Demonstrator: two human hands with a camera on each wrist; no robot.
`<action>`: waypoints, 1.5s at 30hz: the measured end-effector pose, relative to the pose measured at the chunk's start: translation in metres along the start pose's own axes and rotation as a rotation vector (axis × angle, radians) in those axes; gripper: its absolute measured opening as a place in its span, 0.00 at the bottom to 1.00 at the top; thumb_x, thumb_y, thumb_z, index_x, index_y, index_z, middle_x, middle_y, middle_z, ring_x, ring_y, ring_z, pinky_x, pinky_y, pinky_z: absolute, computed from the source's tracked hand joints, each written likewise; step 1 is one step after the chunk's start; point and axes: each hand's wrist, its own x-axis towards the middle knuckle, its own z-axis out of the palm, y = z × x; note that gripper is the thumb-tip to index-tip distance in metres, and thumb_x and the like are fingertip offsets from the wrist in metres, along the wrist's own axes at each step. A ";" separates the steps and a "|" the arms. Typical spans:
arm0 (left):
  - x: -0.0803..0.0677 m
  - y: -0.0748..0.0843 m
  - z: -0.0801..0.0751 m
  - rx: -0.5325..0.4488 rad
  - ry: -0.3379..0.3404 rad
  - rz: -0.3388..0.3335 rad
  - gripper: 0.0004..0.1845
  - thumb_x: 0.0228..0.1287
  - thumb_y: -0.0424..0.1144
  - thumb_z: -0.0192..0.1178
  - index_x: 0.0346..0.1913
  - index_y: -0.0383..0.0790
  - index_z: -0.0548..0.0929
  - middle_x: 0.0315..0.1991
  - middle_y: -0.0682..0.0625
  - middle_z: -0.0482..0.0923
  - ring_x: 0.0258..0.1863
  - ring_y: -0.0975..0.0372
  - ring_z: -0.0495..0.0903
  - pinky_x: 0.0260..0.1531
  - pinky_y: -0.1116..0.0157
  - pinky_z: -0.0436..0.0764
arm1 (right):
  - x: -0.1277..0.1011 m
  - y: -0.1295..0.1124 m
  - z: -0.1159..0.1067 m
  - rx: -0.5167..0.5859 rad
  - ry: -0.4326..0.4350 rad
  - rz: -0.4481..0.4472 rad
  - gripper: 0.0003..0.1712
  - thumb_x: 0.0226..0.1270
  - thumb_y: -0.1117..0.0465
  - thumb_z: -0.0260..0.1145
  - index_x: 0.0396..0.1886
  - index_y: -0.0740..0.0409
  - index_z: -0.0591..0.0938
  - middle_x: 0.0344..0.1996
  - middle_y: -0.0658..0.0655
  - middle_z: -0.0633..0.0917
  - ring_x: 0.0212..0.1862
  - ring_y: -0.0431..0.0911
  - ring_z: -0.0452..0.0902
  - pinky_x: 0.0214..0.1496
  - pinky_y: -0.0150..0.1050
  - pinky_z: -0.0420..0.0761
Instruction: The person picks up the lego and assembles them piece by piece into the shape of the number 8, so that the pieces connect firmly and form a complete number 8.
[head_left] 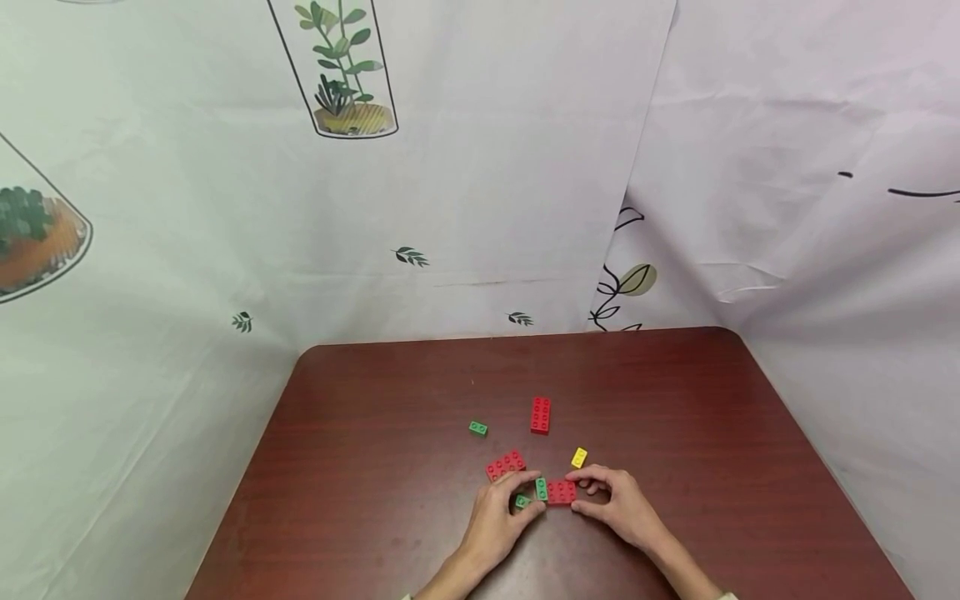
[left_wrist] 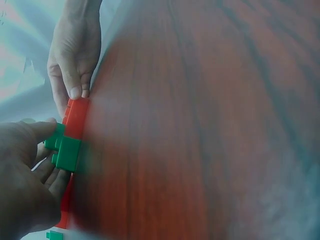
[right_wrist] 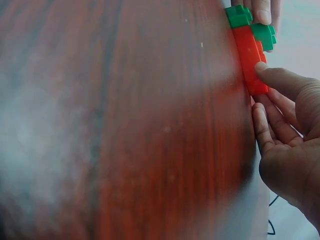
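Observation:
A red brick and a green brick lie end to end on the dark wooden table, near its front edge. My left hand pinches the green brick between thumb and index finger. My right hand pinches the red brick from the other side. In the left wrist view the green brick meets the red brick, whose far end my right hand holds. The right wrist view shows my right hand's fingertips on the red brick, beside the green brick.
Loose bricks lie around my hands: a small green one under my left hand, a red one, a yellow one, another red one and a small green one. Printed cloth walls enclose the table.

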 end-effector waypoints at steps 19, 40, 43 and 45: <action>-0.001 -0.001 0.002 -0.032 -0.018 -0.064 0.23 0.65 0.42 0.77 0.61 0.44 0.87 0.55 0.53 0.87 0.52 0.64 0.85 0.53 0.59 0.84 | -0.002 -0.003 0.003 -0.024 0.037 -0.055 0.19 0.62 0.65 0.81 0.53 0.59 0.89 0.44 0.51 0.89 0.41 0.43 0.83 0.44 0.35 0.84; -0.002 0.000 0.008 -0.010 0.019 -0.046 0.23 0.62 0.40 0.79 0.60 0.43 0.88 0.51 0.54 0.88 0.48 0.65 0.85 0.50 0.61 0.84 | 0.041 -0.025 -0.005 -0.087 0.168 -0.170 0.19 0.59 0.71 0.81 0.51 0.61 0.89 0.43 0.60 0.90 0.39 0.51 0.85 0.41 0.47 0.86; -0.002 0.001 0.008 -0.015 0.019 -0.060 0.23 0.62 0.40 0.79 0.60 0.44 0.88 0.52 0.55 0.88 0.49 0.65 0.85 0.50 0.61 0.84 | 0.042 -0.022 -0.006 -0.087 0.226 -0.174 0.21 0.57 0.74 0.81 0.51 0.61 0.90 0.43 0.61 0.90 0.38 0.53 0.86 0.41 0.45 0.86; -0.002 0.000 0.008 -0.012 0.021 -0.062 0.23 0.62 0.40 0.79 0.60 0.44 0.88 0.52 0.54 0.88 0.49 0.65 0.85 0.50 0.61 0.84 | 0.041 -0.020 -0.006 -0.093 0.265 -0.163 0.22 0.55 0.75 0.82 0.50 0.61 0.90 0.44 0.61 0.90 0.38 0.53 0.86 0.42 0.42 0.86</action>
